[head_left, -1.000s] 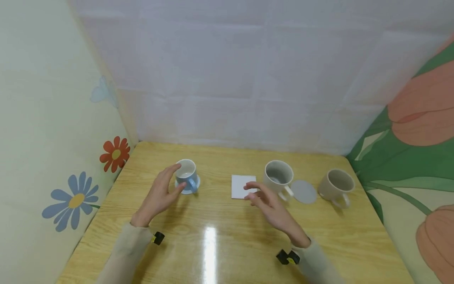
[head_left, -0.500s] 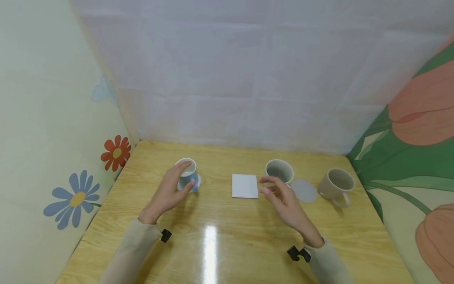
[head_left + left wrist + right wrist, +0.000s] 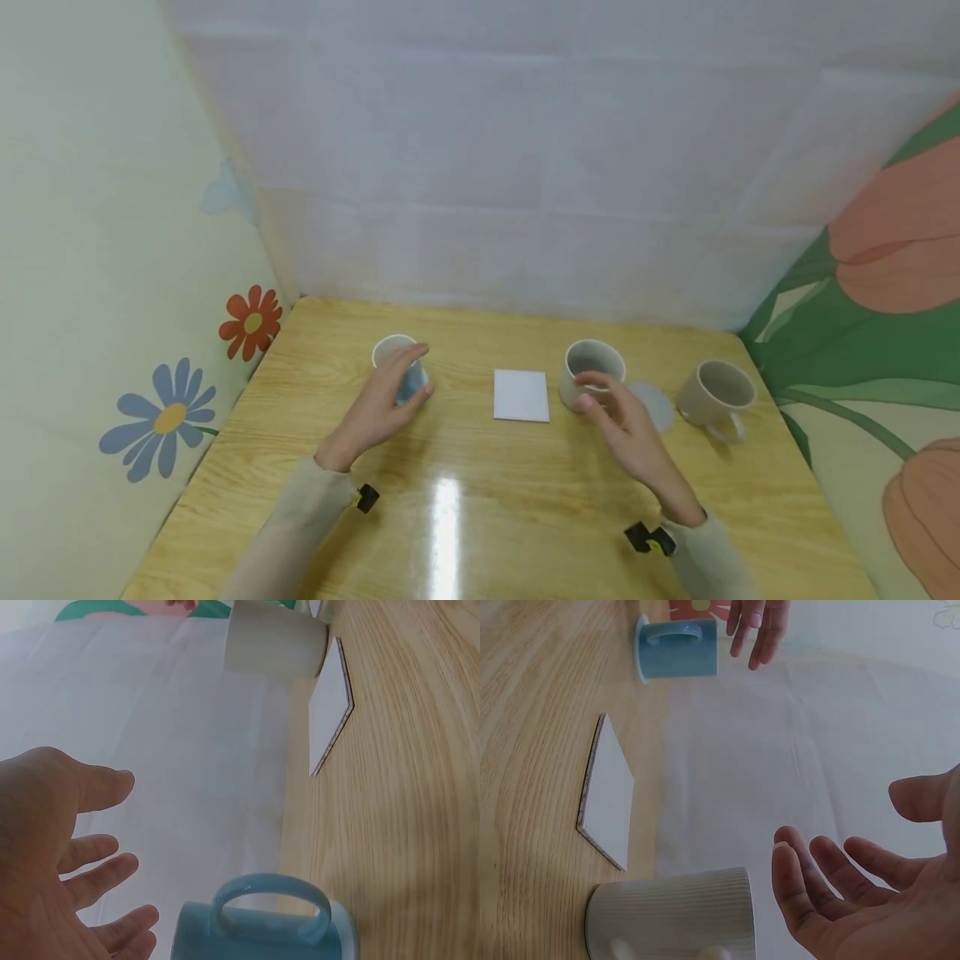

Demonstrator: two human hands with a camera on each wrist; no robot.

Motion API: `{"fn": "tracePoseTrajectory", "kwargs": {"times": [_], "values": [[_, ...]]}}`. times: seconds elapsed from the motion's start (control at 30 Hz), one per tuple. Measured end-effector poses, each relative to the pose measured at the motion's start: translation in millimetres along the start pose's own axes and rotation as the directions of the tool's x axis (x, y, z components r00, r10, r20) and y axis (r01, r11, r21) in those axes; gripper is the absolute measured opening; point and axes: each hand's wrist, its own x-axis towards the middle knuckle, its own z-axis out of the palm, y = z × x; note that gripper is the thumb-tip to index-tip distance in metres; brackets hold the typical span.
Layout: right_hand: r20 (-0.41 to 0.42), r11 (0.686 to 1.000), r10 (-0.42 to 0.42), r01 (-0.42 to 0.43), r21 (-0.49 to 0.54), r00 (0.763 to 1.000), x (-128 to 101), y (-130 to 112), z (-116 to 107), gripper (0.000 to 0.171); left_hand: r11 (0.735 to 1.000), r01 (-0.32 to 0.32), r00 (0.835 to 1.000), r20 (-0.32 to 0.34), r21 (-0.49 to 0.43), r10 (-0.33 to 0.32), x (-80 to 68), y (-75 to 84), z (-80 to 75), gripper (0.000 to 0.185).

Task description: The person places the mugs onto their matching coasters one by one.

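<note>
My left hand hovers in front of a small blue mug, overlapping it in the head view. In the left wrist view its fingers are loosely bent, with air between them and the mug, whose handle faces the camera. The blue mug stands upright on a round pale coaster. My right hand hangs before a white mug with ribbed sides; its fingers are relaxed and hold nothing. Between the two mugs a square white coaster lies flat on the table.
A round grey coaster lies right of the white mug, partly hidden by my right hand. Farther right stands a beige mug, its handle toward me. A pale cloth backdrop rises at the back of the wooden table.
Both hands have drifted to the right. My left hand now covers more of the blue mug, and my right hand has gone from over the square coaster to in front of the white mug.
</note>
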Motion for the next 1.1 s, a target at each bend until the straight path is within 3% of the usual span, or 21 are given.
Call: {"fn": "tracePoseTrajectory", "kwargs": {"times": [0.57,1.1], "values": [[-0.081,1.0,-0.011,0.012,0.006,0.997,-9.5,9.8,-20.0,0.029,1.0,-0.003,0.996,0.087,-0.027,0.006,15.7,12.1,21.2,0.063],[-0.12,0.999,0.043,-0.045,-0.014,0.992,-22.0,19.2,-34.3,0.03,0.999,0.017,0.987,0.158,-0.039,-0.011,25.6,17.4,43.2,0.063]]}}
